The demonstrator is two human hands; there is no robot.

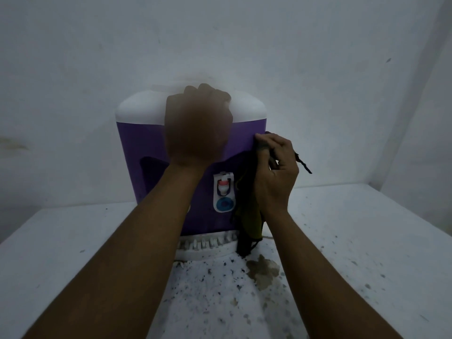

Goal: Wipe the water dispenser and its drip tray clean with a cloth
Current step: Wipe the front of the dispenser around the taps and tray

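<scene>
Wiping of the purple front was judged to be the step in hand. On the speckled white countertop (367, 241) the water dispenser (144, 143) was stood close to the wall, and whatever water it held was hidden by its opaque body. Its white top was gripped by the left hand (198, 126), which was blurred, with fingers seemingly curled over the far edge as if to steady the unit. A dark and yellow-green cloth (249, 223) was pinched in the curled fingers of the right hand (276, 172) and pressed to the right front edge, its tail hanging down to the drip tray (203, 250). What lay under the tray's slotted grille could not be told. A pass across the front and around the small tap (223, 185) was judged to be called for next.
</scene>
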